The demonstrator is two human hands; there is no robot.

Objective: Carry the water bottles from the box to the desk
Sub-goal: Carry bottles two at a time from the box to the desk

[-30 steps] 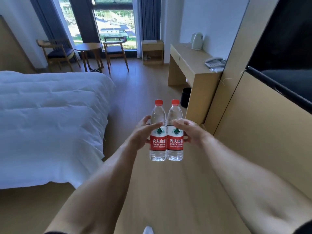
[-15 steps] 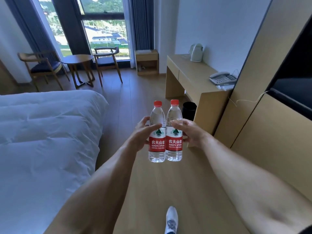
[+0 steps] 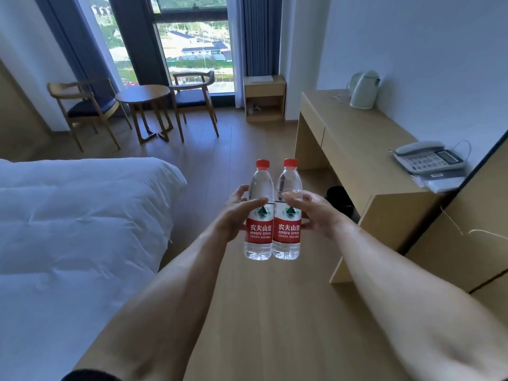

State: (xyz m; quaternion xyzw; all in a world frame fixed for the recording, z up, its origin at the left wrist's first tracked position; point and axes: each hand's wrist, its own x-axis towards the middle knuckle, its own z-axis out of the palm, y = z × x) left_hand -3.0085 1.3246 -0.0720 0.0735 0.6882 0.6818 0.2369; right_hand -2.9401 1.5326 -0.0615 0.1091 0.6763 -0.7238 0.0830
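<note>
Two full water bottles are carried upright and side by side in mid-air, their sides touching, over the wooden floor, with the desk (image 3: 365,160) ahead and to the right of the fingers. The left hand (image 3: 233,213) wraps the left bottle (image 3: 259,215) at the top edge of its red label, thumb across the front, fingers curled round the far side; the right hand (image 3: 316,213) grips the right bottle (image 3: 286,215) the same way. Each bottle looks filled almost to its red cap, so it is likely fairly heavy for its size, with thin clear walls that would dent under a hard squeeze. The smooth plastic could slip, and the paper-like label band under the fingers seems the surest place to hold, since there the body is straight and stiffest, whereas the shoulder just above the fingers tapers
</note>
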